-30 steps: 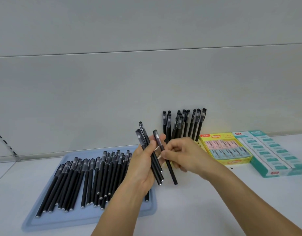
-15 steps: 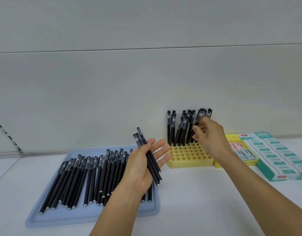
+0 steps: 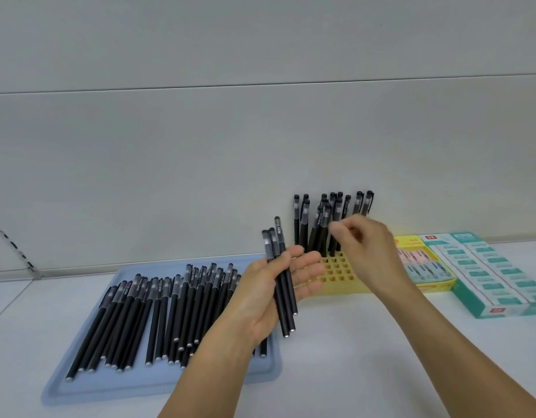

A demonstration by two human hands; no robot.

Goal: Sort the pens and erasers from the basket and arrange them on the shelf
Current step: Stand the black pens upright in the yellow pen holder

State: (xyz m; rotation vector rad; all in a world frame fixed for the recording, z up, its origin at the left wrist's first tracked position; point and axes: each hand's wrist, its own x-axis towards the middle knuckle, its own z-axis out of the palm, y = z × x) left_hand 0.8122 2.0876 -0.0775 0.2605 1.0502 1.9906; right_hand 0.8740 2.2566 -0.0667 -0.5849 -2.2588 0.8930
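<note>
The three black pens (image 3: 280, 279) lie in the left hand (image 3: 269, 294), caps up, the thumb pressing them across nearly straight fingers (image 3: 306, 263) — a loose hold rather than a grip. They sit just at 9 o'clock of the yellow holder (image 3: 340, 274), whose back rows carry the standing pens (image 3: 324, 224). The right hand (image 3: 369, 251) hangs blurred in front of those pens with its fingers loosely curled and nothing visibly between them; I cannot tell whether it brushes a cap.

The risk, as I judge it: the bundle rests on so slack a hold that a tilt of the palm could let a pen slide out onto the surface, and the right hand, passing this close, could knock a standing pen askew.

At 8 o'clock of the left hand, the blue tray (image 3: 79, 384) holds the remaining loose pens (image 3: 158, 312). At 3 o'clock of the holder sit the yellow eraser box (image 3: 423, 267) and the teal eraser box (image 3: 487, 276), side by side on the shelf.

Against half a second ago — the right hand was at the far right pens of the holder; now it has drawn back toward the middle, empty, and the left hand's bundle is unchanged.
</note>
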